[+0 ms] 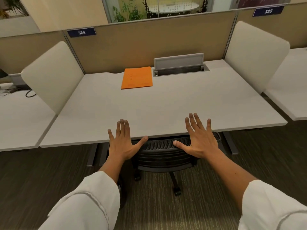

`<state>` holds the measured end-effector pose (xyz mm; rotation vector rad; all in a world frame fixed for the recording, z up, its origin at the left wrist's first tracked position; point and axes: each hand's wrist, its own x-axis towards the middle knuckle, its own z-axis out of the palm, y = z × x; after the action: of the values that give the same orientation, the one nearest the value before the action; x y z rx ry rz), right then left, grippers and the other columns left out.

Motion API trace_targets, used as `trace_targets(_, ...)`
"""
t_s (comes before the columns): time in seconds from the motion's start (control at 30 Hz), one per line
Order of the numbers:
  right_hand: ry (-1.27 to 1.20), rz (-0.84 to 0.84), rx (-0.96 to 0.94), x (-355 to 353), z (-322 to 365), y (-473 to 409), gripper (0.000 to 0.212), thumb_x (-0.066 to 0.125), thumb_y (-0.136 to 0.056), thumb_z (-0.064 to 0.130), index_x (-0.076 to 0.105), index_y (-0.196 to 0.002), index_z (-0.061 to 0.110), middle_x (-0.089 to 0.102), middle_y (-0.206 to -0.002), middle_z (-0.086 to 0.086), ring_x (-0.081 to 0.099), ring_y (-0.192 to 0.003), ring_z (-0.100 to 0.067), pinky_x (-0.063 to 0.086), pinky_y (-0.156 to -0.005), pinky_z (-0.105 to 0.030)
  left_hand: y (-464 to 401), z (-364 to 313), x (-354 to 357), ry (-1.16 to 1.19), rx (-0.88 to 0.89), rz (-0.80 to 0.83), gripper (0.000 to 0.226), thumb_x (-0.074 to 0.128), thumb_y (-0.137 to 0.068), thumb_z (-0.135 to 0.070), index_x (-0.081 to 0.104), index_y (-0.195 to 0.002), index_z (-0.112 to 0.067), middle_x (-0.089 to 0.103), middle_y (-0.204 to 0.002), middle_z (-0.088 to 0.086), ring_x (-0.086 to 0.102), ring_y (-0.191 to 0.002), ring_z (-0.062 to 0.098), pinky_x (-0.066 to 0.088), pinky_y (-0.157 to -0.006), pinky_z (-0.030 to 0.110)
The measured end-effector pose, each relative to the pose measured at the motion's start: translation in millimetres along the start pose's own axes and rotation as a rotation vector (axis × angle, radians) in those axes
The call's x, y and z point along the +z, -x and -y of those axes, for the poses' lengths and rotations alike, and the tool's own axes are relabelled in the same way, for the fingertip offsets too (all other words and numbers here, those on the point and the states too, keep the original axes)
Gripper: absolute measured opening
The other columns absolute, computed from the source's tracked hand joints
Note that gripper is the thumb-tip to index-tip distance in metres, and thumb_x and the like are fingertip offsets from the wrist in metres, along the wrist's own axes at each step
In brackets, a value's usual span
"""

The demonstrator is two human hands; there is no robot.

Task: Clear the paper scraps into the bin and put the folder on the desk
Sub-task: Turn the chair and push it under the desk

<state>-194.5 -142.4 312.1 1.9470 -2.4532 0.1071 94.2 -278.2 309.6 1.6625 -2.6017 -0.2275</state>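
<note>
The left hand [122, 143] and right hand [200, 140] hover spread and empty, palms down, over the desk's [166, 110] near edge. The orange folder [137, 78] lies flat at the back beside the open cable hatch [180, 67], seemingly already placed. No scraps or bin show, so the 2 idle hands suggest the job is finished.

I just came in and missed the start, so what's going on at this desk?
A person stands at the desk with both hands spread open, palms down, near its front edge: left hand, right hand. Neither holds anything. An orange folder lies flat near the back of the desk, beside the open cable hatch. No paper scraps or bin show in this view. A black chair is tucked under the desk.
</note>
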Motion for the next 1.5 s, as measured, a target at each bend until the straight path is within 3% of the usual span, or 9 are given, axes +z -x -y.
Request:
trace_targets(0.47, 0.010, 0.040, 0.016, -3.2, -3.8, -26.4, 0.123, 0.005, -0.069, 0.100, -0.011, -0.159, 0.017, -0.019, -0.166, -0.003, -0.025, -0.152, -0.018, -0.008, -0.121, -0.063, -21.2, 1.8, -1.6, 0.039, -0.013, -0.008, 0.123, -0.001, -0.064, -0.100, -0.030, -0.150, -0.016, -0.031, -0.160, 0.002, -0.027, -0.148, 0.018, -0.013, -0.119, 0.059)
trace_targets(0.87, -0.107, 0.123, 0.081, -6.8, -10.5, -33.8, 0.125, 0.003, -0.068, 0.101, -0.019, -0.156, 0.016, -0.021, -0.166, 0.001, -0.019, -0.153, -0.014, -0.005, -0.122, -0.062, -25.4, -1.5, -3.9, -0.003, 0.019, 0.026, 0.126, -0.003, -0.063, -0.100, -0.026, -0.151, -0.013, -0.028, -0.161, 0.003, -0.024, -0.149, 0.018, -0.009, -0.120, 0.059)
trace_targets(1.1, -0.064, 0.063, 0.077, -3.3, -5.8, -31.1, 0.114, -0.002, -0.076, 0.094, -0.024, -0.154, 0.015, -0.028, -0.164, -0.002, -0.027, -0.151, -0.017, -0.009, -0.121, -0.063, -22.7, -0.5, -2.5, -0.024, 0.040, -0.014, 0.119, 0.000, -0.070, -0.096, -0.022, -0.153, -0.014, -0.027, -0.161, 0.002, -0.025, -0.149, 0.017, -0.012, -0.121, 0.056)
trace_targets(1.5, -0.053, 0.129, 0.063, -3.5, -11.5, -29.4, 0.111, -0.008, -0.075, 0.092, -0.026, -0.153, 0.017, -0.032, -0.161, -0.003, -0.031, -0.149, -0.021, -0.014, -0.119, -0.062, -16.0, -9.1, -5.9, -0.047, 0.022, 0.040, 0.106, -0.009, -0.074, -0.088, -0.026, -0.149, -0.016, -0.028, -0.161, 0.002, -0.027, -0.148, 0.017, -0.012, -0.122, 0.049)
